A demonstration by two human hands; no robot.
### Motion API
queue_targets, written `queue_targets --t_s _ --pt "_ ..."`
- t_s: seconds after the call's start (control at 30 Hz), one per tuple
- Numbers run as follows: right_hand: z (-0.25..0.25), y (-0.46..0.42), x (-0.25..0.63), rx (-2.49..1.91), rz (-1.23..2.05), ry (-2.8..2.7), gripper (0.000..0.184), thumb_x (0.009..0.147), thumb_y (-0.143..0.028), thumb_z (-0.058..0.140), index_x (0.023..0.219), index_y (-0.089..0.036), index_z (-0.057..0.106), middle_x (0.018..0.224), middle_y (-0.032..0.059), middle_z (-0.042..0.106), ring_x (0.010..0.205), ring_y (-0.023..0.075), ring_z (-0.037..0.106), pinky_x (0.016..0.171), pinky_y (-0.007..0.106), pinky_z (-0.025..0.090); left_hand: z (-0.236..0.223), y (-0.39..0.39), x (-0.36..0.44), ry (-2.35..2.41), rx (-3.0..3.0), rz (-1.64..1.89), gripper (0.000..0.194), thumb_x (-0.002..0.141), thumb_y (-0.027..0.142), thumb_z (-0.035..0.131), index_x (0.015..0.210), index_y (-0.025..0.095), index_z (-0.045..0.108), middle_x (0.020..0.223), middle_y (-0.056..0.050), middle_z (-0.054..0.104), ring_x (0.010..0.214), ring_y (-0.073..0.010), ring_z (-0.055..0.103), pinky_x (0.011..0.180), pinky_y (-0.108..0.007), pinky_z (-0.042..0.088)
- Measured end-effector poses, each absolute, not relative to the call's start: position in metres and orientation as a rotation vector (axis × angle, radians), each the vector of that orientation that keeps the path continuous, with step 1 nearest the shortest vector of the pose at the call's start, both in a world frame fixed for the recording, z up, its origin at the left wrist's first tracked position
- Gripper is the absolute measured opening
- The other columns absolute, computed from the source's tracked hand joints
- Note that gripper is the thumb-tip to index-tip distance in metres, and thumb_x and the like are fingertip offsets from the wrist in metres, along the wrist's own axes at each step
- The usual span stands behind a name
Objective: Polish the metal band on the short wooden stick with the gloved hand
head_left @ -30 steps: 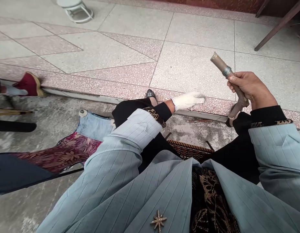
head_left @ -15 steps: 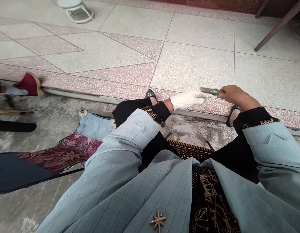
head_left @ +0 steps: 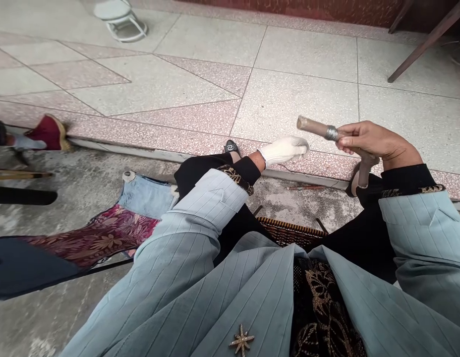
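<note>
Open room: tiled floor [head_left: 297, 94] fwd of both hands; fingers can pass low over it. Btwn gloved L hand [head_left: 284, 150] & R hand [head_left: 374, 144] there's a small gap, but the bent stick [head_left: 315, 127] held in R hand crosses its far side, tip out past the glove. Stick's lower end hangs by R foot [head_left: 355, 182], crowding that side. Nearer the body, btwn the legs, a pocket over concrete [head_left: 278, 198], bounded by step edge [head_left: 155, 152] & wicker rim [head_left: 289, 228]. To L, cloth seat [head_left: 107, 235] blocks. Stool [head_left: 110, 10] & wooden leg [head_left: 425, 45] stand well apart.
</note>
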State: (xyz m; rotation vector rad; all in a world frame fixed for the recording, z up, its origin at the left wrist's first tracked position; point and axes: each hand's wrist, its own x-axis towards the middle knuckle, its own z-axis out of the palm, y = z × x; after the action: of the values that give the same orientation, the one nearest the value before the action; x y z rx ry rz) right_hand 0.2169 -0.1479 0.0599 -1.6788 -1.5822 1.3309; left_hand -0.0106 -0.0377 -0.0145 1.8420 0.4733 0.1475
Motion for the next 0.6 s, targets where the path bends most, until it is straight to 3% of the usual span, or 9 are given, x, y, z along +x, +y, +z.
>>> queue_targets --t_s 0.17,0.33,0.43,0.53,0.6 --pt "0.048 -0.139 0.218 -1.873 1.101 -1.243 0.02 0.082 -0.038 0.067 0.08 -0.018 0.064 0.076 0.006 0.06 0.062 0.0135 0.05 0.061 0.03 0.045 -0.012 -0.051 -0.013 0.374 1.84 0.007 0.019 0.089 0.032 0.053 0.085 0.015 0.062 0.06 0.002 0.048 0.049 -0.007 0.04 0.051 -0.021 0.034" --pt "0.021 -0.127 0.222 -2.427 0.841 -1.574 0.023 0.079 -0.035 0.067 0.092 -0.016 0.069 0.075 0.008 0.063 0.067 0.019 0.056 0.063 0.034 0.043 -0.003 -0.052 -0.015 0.383 1.958 0.017 0.017 0.086 0.029 0.056 0.084 0.016 0.066 0.064 0.0 0.055 0.059 -0.0102 0.05 0.057 -0.023 0.036" --pt "0.011 -0.128 0.221 -2.364 1.125 -1.986 0.028 0.076 -0.039 0.069 0.094 -0.018 0.073 0.081 0.0079 0.066 0.073 0.0214 0.057 0.066 0.035 0.042 -0.003 -0.044 -0.015 0.414 2.03 0.063 0.016 0.083 0.028 0.058 0.084 0.015 0.067 0.067 -0.001 0.058 0.064 -0.0111 0.051 0.062 -0.023 0.037" --pt "0.017 -0.135 0.216 -1.814 1.749 -2.22 0.034 0.076 -0.044 0.07 0.099 -0.02 0.074 0.078 0.0038 0.065 0.071 0.0183 0.056 0.066 0.032 0.042 -0.006 -0.037 -0.017 0.446 2.032 0.083 0.017 0.082 0.029 0.06 0.085 0.014 0.067 0.069 -0.002 0.06 0.067 -0.0122 0.052 0.065 -0.024 0.038" --pt "0.029 -0.14 0.214 -1.528 1.887 -2.123 0.038 0.077 -0.048 0.069 0.104 -0.021 0.073 0.078 0.0016 0.064 0.069 0.0154 0.054 0.066 0.03 0.042 -0.008 -0.037 -0.018 0.443 1.962 0.094 0.017 0.083 0.029 0.06 0.086 0.014 0.067 0.069 -0.003 0.061 0.066 -0.012 0.052 0.064 -0.024 0.039"
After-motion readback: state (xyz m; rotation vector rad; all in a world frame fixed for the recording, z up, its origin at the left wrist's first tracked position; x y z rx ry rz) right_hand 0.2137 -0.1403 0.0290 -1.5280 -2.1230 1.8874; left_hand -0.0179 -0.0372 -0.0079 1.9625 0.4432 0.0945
